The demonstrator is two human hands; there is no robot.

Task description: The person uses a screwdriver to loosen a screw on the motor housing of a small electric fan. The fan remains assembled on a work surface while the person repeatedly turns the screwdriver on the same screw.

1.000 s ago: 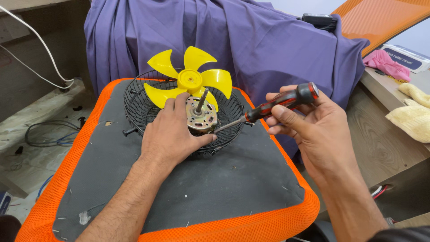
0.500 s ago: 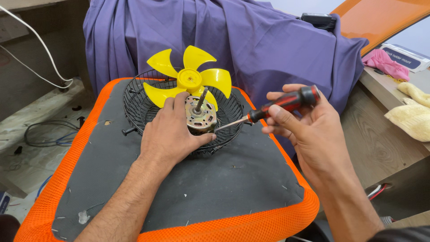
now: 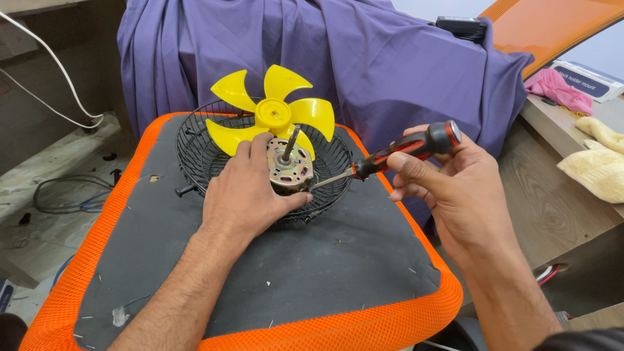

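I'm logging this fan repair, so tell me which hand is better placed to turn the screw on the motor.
Right. The right hand holds the screwdriver, its tip at the motor. The left hand grips the motor in the black wire guard, likely steadying it.

Screwdriver [image 3: 396,154] tip lost against the motor [image 3: 290,170] — motor's near side under the left hand [image 3: 250,195].

Left hand [image 3: 244,192]: palm down, fingers spread and curled, forearm extended forward from lower left. Right hand [image 3: 448,188]: raised, fingers closed in a grip, thumb uppermost, forearm entering from lower right.
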